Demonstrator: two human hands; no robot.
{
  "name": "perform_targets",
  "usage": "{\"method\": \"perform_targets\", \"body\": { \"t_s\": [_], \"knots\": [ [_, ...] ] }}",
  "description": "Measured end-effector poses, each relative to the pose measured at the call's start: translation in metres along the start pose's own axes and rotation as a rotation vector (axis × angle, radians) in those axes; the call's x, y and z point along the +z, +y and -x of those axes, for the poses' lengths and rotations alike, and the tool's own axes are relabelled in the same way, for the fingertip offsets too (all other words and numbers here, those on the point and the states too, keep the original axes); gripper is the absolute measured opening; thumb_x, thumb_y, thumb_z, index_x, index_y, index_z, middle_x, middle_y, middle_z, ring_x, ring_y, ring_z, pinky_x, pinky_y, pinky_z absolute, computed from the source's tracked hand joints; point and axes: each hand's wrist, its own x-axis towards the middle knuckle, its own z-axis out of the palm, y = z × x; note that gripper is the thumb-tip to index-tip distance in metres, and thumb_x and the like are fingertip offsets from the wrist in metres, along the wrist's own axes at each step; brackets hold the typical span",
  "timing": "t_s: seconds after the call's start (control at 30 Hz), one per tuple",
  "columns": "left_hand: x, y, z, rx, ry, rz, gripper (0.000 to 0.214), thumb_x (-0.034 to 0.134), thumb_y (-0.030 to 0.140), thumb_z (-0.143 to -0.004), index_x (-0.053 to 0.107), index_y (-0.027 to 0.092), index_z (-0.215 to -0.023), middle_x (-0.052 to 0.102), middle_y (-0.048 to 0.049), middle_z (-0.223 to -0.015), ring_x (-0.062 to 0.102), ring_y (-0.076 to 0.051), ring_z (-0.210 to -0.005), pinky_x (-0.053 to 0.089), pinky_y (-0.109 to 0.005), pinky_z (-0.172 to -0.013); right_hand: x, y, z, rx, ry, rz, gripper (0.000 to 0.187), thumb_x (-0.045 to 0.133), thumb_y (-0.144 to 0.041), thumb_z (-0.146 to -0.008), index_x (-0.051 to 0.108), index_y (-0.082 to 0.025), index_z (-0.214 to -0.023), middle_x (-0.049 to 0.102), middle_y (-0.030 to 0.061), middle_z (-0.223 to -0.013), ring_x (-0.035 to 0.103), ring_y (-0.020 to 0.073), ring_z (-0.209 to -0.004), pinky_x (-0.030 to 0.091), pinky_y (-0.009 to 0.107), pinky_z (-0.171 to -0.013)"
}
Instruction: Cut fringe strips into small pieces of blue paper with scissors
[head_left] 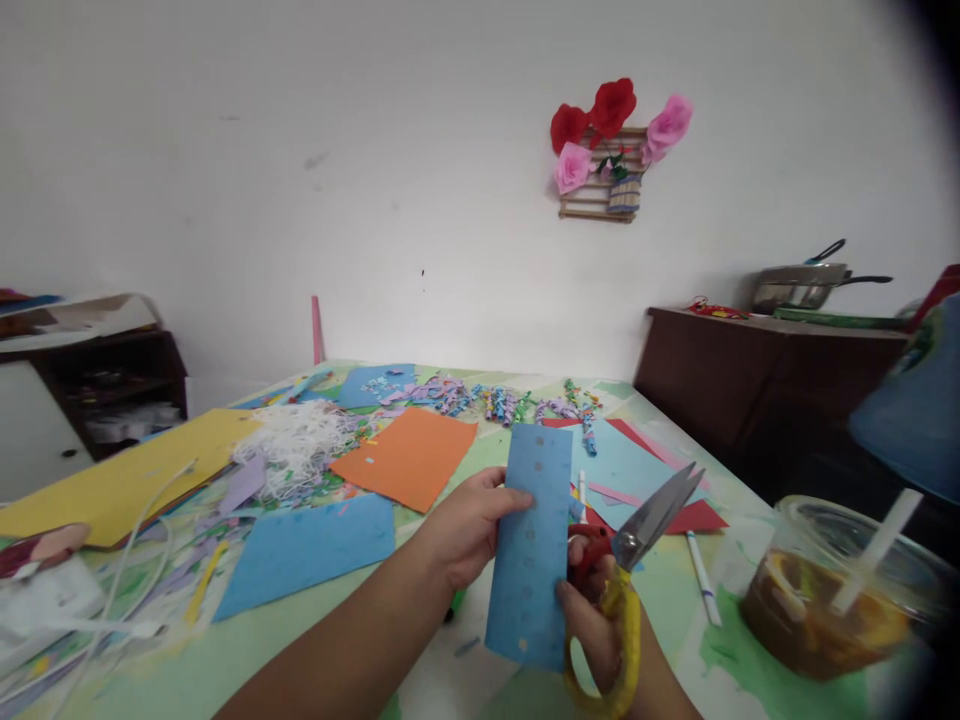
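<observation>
A strip of blue paper (pixel 534 545) stands upright before me, with a column of small marks or holes down its length. My left hand (pixel 472 525) pinches its left edge, thumb across the front. At the lower right edge, my right hand (pixel 596 610) steadies the strip with its thumb. That same hand has its fingers in the scissors (pixel 637 540), which have one red and one yellow handle. Their blades point up and to the right, away from the paper, and look nearly closed. Part of the right fingers is hidden behind the strip and handles.
On the table lie an orange sheet (pixel 412 455), another blue sheet (pixel 315 548), yellow sheets (pixel 135 475), a heap of white string (pixel 296 445) and curled paper scraps (pixel 499 402). A marker (pixel 703 578) and a drink cup with a straw (pixel 832 590) stand at the right.
</observation>
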Motion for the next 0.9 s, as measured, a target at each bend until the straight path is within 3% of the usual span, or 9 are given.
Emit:
{"method": "perform_targets", "body": {
  "t_s": [0.27, 0.47, 0.63, 0.77, 0.9],
  "knots": [
    [0.002, 0.005, 0.007, -0.005, -0.031, -0.016, 0.035, 0.062, 0.014, -0.06, 0.053, 0.009, -0.094, 0.064, -0.0134, -0.084, 0.061, -0.026, -0.076, 0.043, -0.043, -0.075, 0.009, -0.011, 0.002, 0.089, -0.059, -0.104, 0.019, 0.061, -0.018, -0.056, 0.045, -0.024, -0.066, 0.048, -0.0057, -0.059, 0.047, 0.0134, -0.051, 0.041, 0.025, -0.047],
    [-0.001, 0.006, 0.009, -0.019, -0.001, -0.005, 0.029, 0.065, 0.013, -0.057, 0.057, 0.009, -0.085, 0.063, -0.0075, -0.071, 0.06, -0.021, -0.067, 0.045, -0.038, -0.069, 0.009, -0.01, 0.0, 0.091, -0.049, -0.118, 0.02, 0.061, -0.019, -0.055, 0.045, -0.024, -0.065, 0.046, -0.0054, -0.06, 0.044, 0.0124, -0.051, 0.039, 0.022, -0.045],
    [0.0, 0.007, 0.013, -0.03, -0.018, -0.017, 0.023, 0.065, 0.017, -0.061, 0.059, 0.009, -0.082, 0.064, -0.0079, -0.073, 0.06, -0.019, -0.066, 0.045, -0.035, -0.068, 0.009, -0.01, 0.003, 0.087, -0.042, -0.095, 0.02, 0.058, -0.025, -0.056, 0.041, -0.024, -0.067, 0.045, -0.0053, -0.063, 0.045, 0.0125, -0.054, 0.039, 0.023, -0.047],
    [0.002, 0.009, 0.012, 0.043, 0.114, -0.032, 0.02, 0.064, 0.017, -0.06, 0.058, 0.01, -0.078, 0.062, -0.005, -0.065, 0.059, -0.016, -0.059, 0.046, -0.03, -0.06, 0.006, -0.011, 0.002, 0.132, -0.03, -0.002, 0.02, 0.056, -0.033, -0.06, 0.04, -0.024, -0.068, 0.042, -0.0076, -0.055, 0.042, 0.0112, -0.045, 0.037, 0.023, -0.042],
    [0.0, 0.023, 0.018, 0.249, 0.289, -0.131, 0.018, 0.062, 0.021, -0.062, 0.057, 0.013, -0.077, 0.06, 0.0003, -0.06, 0.056, -0.013, -0.052, 0.045, -0.026, -0.053, -0.009, 0.0, -0.006, 0.19, 0.032, 0.223, 0.018, 0.064, -0.032, -0.061, 0.049, -0.022, -0.062, 0.045, -0.008, -0.049, 0.044, 0.0108, -0.042, 0.034, 0.022, -0.04]
  ]
}}
